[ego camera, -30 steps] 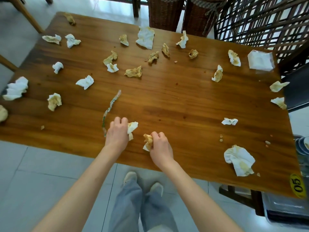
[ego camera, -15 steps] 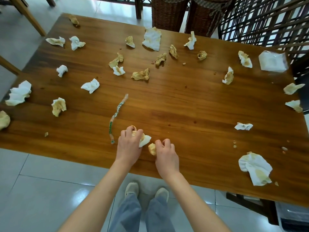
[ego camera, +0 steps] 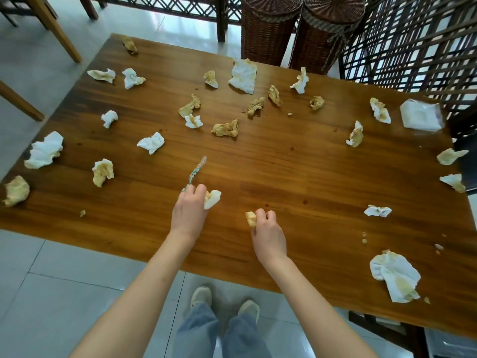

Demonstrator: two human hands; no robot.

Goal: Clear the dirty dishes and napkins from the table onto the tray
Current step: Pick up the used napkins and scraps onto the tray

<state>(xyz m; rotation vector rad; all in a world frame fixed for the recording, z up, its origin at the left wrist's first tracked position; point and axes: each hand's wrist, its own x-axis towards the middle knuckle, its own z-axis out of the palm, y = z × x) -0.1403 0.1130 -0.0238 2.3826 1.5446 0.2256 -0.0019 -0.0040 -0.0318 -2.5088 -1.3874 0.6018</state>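
My left hand (ego camera: 189, 210) grips a crumpled white napkin (ego camera: 213, 198) near the front edge of the wooden table (ego camera: 284, 171). Its fingers also reach the near end of a twisted green-and-white wrapper (ego camera: 196, 169). My right hand (ego camera: 267, 229) holds a small stained napkin ball (ego camera: 251, 218) a little to the right. Several more crumpled, stained napkins lie scattered over the table, among them a large one (ego camera: 392, 276) at the front right and one (ego camera: 151, 142) left of centre. No tray and no dishes are in view.
Two wicker baskets (ego camera: 268, 29) stand behind the table's far edge. A dark lattice screen (ego camera: 413, 42) fills the right. Wooden chair legs (ego camera: 54, 27) stand at the far left. A flat packet of tissues (ego camera: 419, 116) lies at the far right corner. Crumbs dot the tabletop.
My hands have drawn apart: the left slid towards the wrapper's end with its white napkin, the right moved right with its napkin ball. The view shifted slightly.
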